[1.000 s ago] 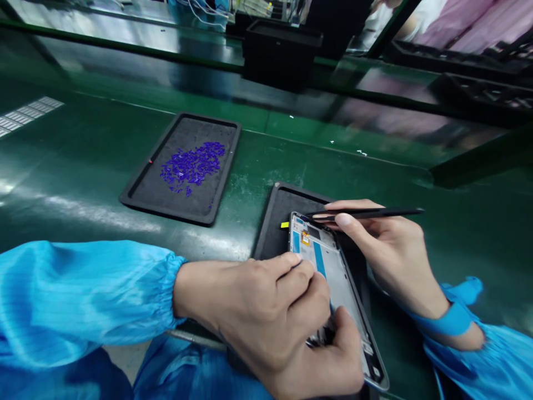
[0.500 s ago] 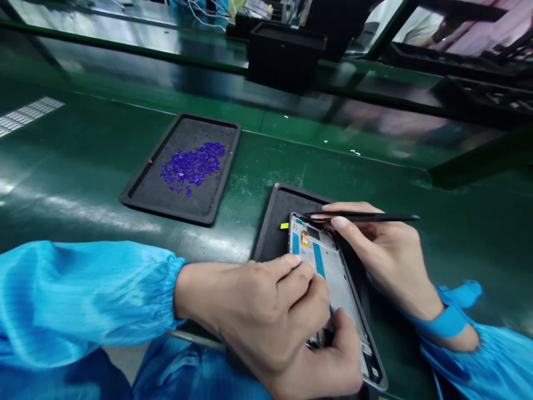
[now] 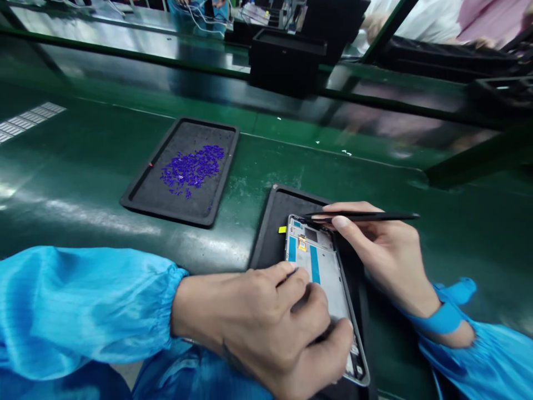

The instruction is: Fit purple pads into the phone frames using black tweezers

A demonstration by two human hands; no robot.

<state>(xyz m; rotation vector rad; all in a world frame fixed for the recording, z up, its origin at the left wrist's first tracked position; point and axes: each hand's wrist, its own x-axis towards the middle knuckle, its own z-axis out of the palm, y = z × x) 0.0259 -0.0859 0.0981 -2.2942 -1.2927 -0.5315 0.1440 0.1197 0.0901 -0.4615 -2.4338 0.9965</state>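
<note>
A phone frame (image 3: 322, 266) with blue strips and a small orange part lies on a black tray (image 3: 277, 222) in front of me. My left hand (image 3: 266, 328) is curled over the frame's near end, fingers pressed together on it. My right hand (image 3: 381, 253) pinches black tweezers (image 3: 366, 217), held level with their tip over the frame's top edge. A small yellow tab (image 3: 282, 229) sits on the tray just left of the frame. Both arms wear blue sleeves.
A second black tray (image 3: 137, 197) to the left holds a scatter of several small purple pieces (image 3: 194, 166). The surface is a green conveyor belt (image 3: 83, 166). A black box (image 3: 287, 58) stands beyond it. Another person in pale clothing (image 3: 437, 16) is at the far right.
The phone frame has settled lower and flatter on the tray, with my left hand sliding down over its near end. My right hand with the tweezers has barely shifted.
</note>
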